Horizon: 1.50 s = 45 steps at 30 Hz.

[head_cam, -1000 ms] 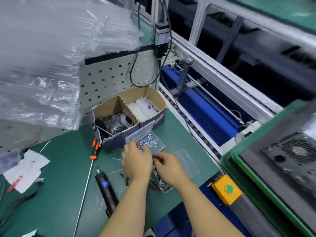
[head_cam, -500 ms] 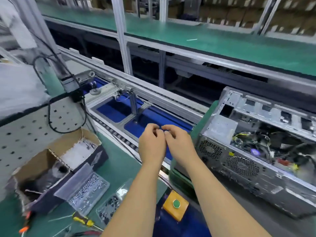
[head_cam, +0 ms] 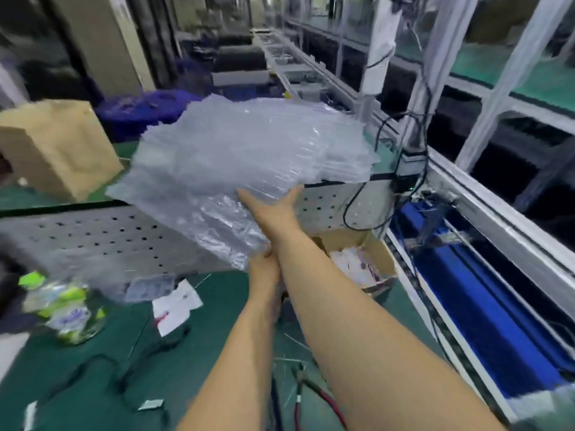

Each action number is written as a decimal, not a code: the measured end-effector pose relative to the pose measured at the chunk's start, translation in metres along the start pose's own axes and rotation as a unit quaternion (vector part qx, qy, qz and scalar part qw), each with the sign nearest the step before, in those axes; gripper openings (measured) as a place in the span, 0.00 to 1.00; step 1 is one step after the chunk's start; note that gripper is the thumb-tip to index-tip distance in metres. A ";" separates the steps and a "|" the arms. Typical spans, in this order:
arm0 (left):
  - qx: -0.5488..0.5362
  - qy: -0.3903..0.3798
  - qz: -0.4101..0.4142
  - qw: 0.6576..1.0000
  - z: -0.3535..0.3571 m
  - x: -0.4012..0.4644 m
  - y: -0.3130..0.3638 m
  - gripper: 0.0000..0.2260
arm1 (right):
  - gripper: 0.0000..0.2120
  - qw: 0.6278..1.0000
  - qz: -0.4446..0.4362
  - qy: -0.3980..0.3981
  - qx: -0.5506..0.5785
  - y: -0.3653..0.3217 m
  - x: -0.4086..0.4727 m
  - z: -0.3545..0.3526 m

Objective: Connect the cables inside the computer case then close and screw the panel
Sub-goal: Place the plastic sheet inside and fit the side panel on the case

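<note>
The computer case is out of this view. The right hand (head_cam: 273, 202) presses straight, spread fingers against a stack of clear plastic bags (head_cam: 242, 157) overhanging the shelf edge. The left hand (head_cam: 264, 267) touches the stack's lower corner; its grip is too blurred to tell. 1 cardboard box (head_cam: 373, 247) sits just right of both arms.

Plastic sheets (head_cam: 249, 157) on shelf above pegboard (head_cam: 109, 241) — cardboard box (head_cam: 367, 259) below, conveyor (head_cam: 485, 293) right

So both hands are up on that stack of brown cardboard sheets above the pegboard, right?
Not cardboard. The head view shows the right hand and left hand on a stack of clear air-cushion plastic packaging above the pegboard.
</note>
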<state>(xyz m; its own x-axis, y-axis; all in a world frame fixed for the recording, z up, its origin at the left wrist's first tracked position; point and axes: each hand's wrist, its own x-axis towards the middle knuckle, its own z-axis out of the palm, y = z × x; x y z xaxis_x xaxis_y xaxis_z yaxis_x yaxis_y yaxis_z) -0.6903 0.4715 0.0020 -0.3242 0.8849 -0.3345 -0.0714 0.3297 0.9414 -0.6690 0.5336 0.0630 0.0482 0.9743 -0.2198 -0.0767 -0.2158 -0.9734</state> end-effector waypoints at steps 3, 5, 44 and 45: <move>-0.029 0.019 -0.054 0.998 -0.011 0.006 -0.010 0.13 | 0.57 0.996 0.032 0.062 0.062 0.004 0.020 0.006; -0.100 0.015 -0.090 0.991 -0.015 0.008 -0.019 0.11 | 0.39 0.997 0.007 0.057 0.059 0.004 0.010 -0.003; 0.072 -0.443 0.186 0.874 0.512 -0.443 -0.093 0.48 | 0.34 0.701 0.314 0.115 -0.630 0.128 -0.490 -0.697; 0.089 -0.448 0.167 0.874 0.519 -0.441 -0.089 0.50 | 0.35 0.732 0.327 0.102 -0.588 0.120 -0.492 -0.697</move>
<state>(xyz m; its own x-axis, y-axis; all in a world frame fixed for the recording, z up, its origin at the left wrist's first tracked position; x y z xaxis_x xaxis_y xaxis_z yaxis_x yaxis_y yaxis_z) -0.0516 0.2229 0.0433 0.5756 0.8175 -0.0166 0.0596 -0.0217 0.9980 -0.0080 -0.0163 0.0097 0.5423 0.6335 -0.5520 0.7553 -0.6553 -0.0100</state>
